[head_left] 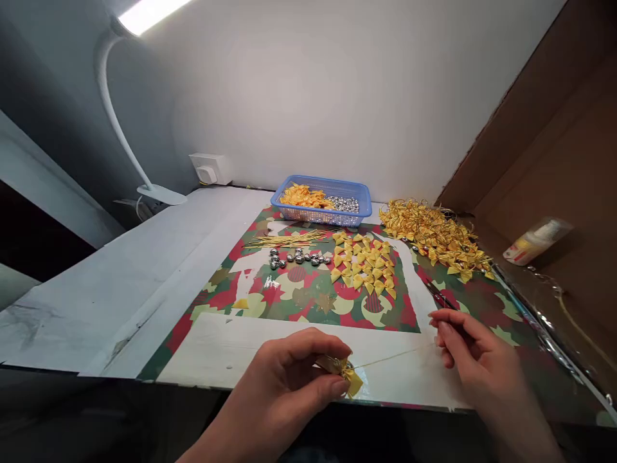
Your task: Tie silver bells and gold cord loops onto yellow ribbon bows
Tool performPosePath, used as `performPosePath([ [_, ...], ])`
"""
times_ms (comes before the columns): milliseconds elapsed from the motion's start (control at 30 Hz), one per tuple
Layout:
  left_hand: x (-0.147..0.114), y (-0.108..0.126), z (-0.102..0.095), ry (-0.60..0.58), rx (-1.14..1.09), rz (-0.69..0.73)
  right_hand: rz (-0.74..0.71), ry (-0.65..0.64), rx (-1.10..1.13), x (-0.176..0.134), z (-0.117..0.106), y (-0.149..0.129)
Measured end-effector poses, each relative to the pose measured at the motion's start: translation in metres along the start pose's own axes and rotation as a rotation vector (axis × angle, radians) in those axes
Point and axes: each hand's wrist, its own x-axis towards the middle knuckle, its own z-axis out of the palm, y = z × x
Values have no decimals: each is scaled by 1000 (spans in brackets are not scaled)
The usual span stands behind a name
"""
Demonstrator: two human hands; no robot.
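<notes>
A yellow ribbon bow [353, 382] is pinched between the thumb and fingers of my left hand [299, 373], near the front edge of the table. Part of the bow is hidden by the fingers. From it a thin gold cord [393, 355] runs taut to the right. My right hand [475, 347] grips the cord's other end between thumb and forefinger. Just beyond that hand lies a dark slender tool [439, 294], partly covered, its kind unclear. Rows of yellow bows [364, 263] and several silver bells [299, 257] are laid out farther back.
Cut gold cords [289, 240] lie behind the bells. A blue basket [321, 180] contains yellow bows and small silver pieces. Corded bows form a heap [429, 231] at the back right. A bottle [537, 241] stands tilted by the cardboard wall [554, 141]; a lamp [116, 116] rises at left.
</notes>
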Motion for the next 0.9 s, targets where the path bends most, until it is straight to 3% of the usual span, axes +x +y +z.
performPosePath([
  [167,11,-8,6,7,74,4,-117,-42,-138,4,-7,1],
  [267,15,-10,12,27,171,25,-225,51,-435,14,-20,7],
  [367,14,-5,19,39,219,72,-210,197,-657,31,-28,18],
  [500,8,6,27,129,258,102,-172,139,-696,49,-23,31],
  [667,0,9,22,136,119,-18,-158,154,-616,49,-14,27],
  [800,-4,11,16,110,-82,-185,-127,127,-455,10,-10,5],
  [833,-5,12,15,129,-124,-202,-94,65,-370,-5,-7,-3],
  [900,-6,12,14,154,-170,-203,196,-128,118,-37,1,-19],
])
